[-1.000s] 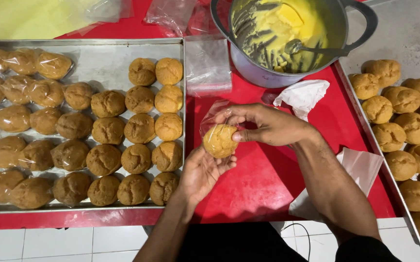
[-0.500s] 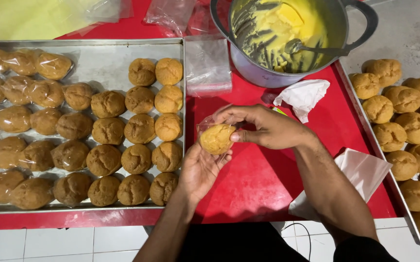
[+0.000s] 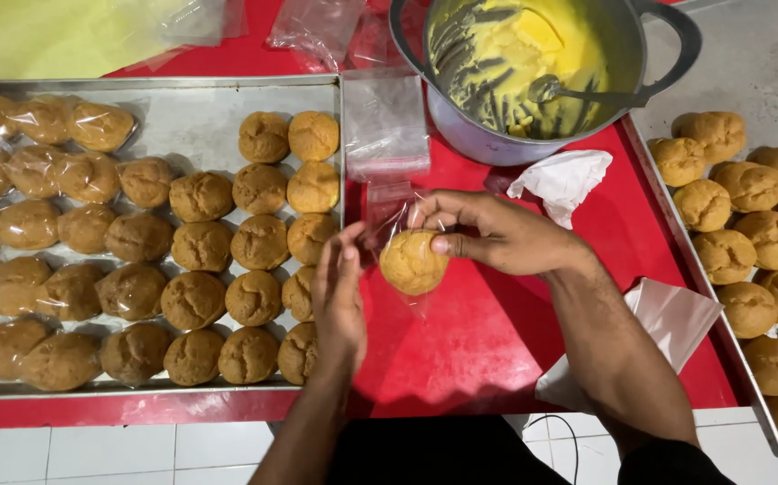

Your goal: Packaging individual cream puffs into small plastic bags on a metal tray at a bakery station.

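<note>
My right hand (image 3: pixel 497 235) grips a round golden pastry puff (image 3: pixel 412 261) that sits inside a small clear plastic bag (image 3: pixel 389 212), held above the red table. My left hand (image 3: pixel 339 298) is beside it on the left, fingers pinching the bag's edge. Both hands hover just right of the metal tray's corner.
A large metal tray (image 3: pixel 193 126) on the left holds rows of puffs, several wrapped in plastic. A second tray (image 3: pixel 667 216) of unwrapped puffs lies at the right. A grey pot (image 3: pixel 488 135) of yellow cream with a spoon stands behind, with loose clear bags (image 3: pixel 385 121) and white tissues (image 3: pixel 561 176) nearby.
The puff has slid further into the bag and both hands have shifted slightly; my left fingers moved up onto the bag's edge.
</note>
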